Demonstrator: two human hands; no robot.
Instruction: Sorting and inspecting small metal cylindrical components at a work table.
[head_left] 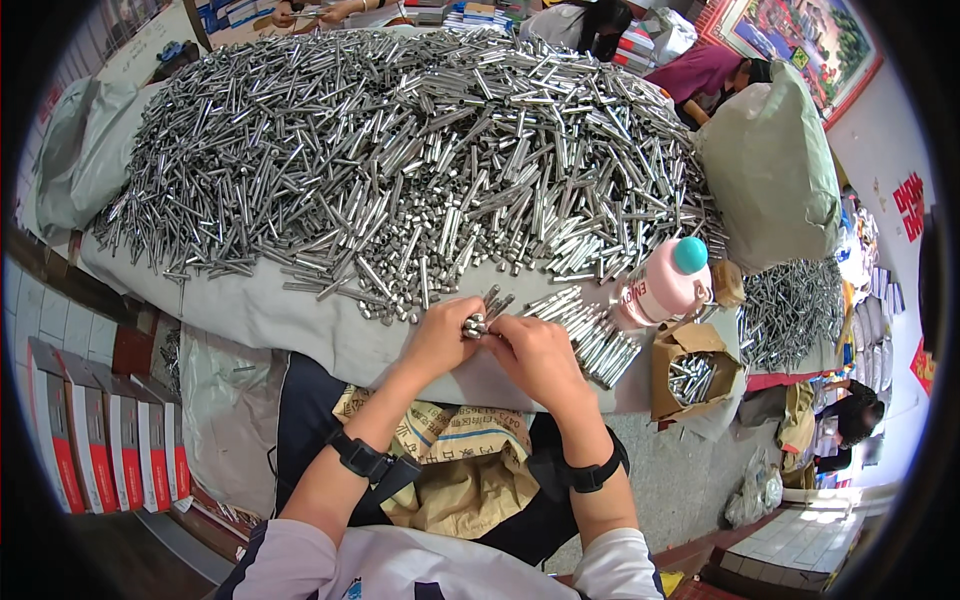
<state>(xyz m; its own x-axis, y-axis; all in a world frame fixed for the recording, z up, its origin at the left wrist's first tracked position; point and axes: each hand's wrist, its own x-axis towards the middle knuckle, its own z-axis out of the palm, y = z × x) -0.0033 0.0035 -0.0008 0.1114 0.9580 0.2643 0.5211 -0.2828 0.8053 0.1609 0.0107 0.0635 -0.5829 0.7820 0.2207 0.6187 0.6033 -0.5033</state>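
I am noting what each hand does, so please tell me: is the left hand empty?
No, the left hand has shiny metal pieces between its fingers.

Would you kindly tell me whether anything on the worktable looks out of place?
The pink bottle stands out: it sits beside the aligned metal tubes, beyond the open cardboard box, and looks unrelated to the metal pile. No clear damage shows.
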